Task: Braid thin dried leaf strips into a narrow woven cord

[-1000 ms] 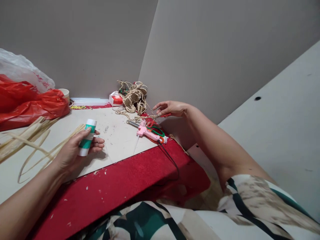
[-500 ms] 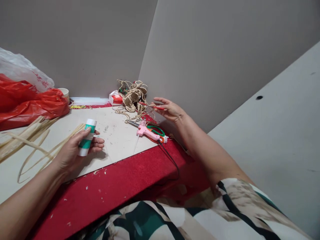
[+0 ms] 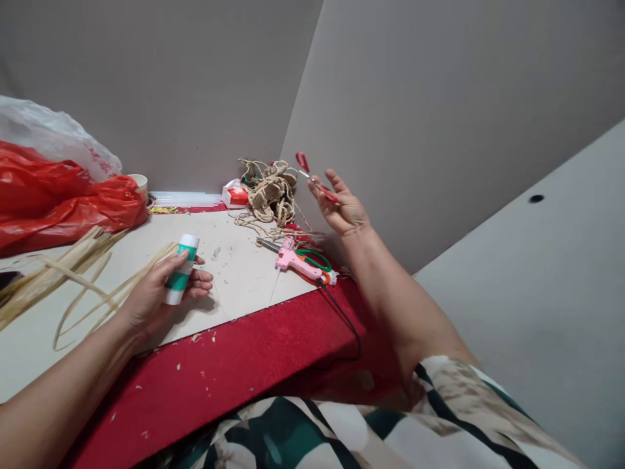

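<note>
Red-handled scissors (image 3: pixel 302 161) are pinched in the fingers of the right hand (image 3: pixel 344 212), raised above the desk (image 3: pixel 244 267) in front of the grey wall (image 3: pixel 415 117). Left hand (image 3: pixel 156 283): thumb presses 1 green-and-white tube (image 3: pixel 181 270) against the fingers; the tube is tilted, above the desk's near-left part. Pink glue gun (image 3: pixel 299 262) lies near the desk's right edge, partly covering a green handle loop (image 3: pixel 319 255). Rope bundle (image 3: pixel 271 195) sits behind it. Pale dried strips (image 3: pixel 73 277) extend across the desk's left side, beside the left forearm.
</note>
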A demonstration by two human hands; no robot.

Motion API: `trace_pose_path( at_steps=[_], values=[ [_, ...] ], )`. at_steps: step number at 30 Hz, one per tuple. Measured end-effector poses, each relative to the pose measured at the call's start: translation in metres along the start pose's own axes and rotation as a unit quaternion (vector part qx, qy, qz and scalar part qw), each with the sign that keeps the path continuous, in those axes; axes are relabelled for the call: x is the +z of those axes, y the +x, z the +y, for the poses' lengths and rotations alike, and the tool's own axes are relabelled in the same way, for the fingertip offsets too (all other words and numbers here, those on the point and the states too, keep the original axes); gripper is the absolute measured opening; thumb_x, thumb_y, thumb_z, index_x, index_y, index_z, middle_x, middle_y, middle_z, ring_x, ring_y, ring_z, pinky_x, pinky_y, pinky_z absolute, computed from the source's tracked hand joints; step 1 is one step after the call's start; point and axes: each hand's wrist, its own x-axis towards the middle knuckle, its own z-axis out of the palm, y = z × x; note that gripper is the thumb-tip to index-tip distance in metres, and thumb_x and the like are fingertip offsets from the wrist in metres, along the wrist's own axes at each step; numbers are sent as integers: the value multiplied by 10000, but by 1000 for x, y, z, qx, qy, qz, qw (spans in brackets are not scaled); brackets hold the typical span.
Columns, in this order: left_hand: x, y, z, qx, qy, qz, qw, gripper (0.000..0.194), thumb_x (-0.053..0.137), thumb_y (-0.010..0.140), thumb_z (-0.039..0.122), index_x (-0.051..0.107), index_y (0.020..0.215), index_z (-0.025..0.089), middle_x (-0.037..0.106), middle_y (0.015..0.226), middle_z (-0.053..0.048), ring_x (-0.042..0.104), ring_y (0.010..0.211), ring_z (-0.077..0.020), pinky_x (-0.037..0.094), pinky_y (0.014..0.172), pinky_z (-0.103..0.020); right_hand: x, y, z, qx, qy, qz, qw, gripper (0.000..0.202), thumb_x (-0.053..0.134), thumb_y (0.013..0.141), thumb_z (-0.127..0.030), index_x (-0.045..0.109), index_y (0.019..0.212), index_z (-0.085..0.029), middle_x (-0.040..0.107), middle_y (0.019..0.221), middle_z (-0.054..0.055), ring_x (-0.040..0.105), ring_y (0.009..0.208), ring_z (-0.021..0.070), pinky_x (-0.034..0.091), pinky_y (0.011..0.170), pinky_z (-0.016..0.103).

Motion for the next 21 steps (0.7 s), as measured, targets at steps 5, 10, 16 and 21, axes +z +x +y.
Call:
trace_pose_path(
  at_steps=[5,10,16,21],
  values=[
    [1,0,1,-20,-31,9,999,235,559,847,356,595,895,129,695,745,-116,663,649,-168,549,617,-273,49,-27,2,44,-36,-103,993,410,655,667,-22,656,1016,-238,692,1086,26,613,1107,158,562,714,182],
    [2,0,2,-6,-54,19,998,245,635,800,370,604,853,133,672,698,-86,638,607,-144,525,564,-242,106,-64,3,95,-143,-291,941,362,700,716,-105,677,1066,-194,669,1155,88,619,1100,216,577,762,290],
    [5,-2,-1,9,-20,-2,1000,229,754,690,250,569,778,147,619,670,-5,588,575,-103,490,536,-217,137,-76,-2,84,-202,-394,893,365,640,747,-71,680,1096,-167,670,1128,97,636,1035,203,577,745,294],
    [8,-4,-1,42,11,7,999,231,749,643,169,560,772,136,590,614,14,552,531,-90,466,517,-207,148,-79,9,34,-176,-246,953,268,668,738,-98,691,997,-167,677,1053,74,634,1007,182,570,733,274]
  ],
)
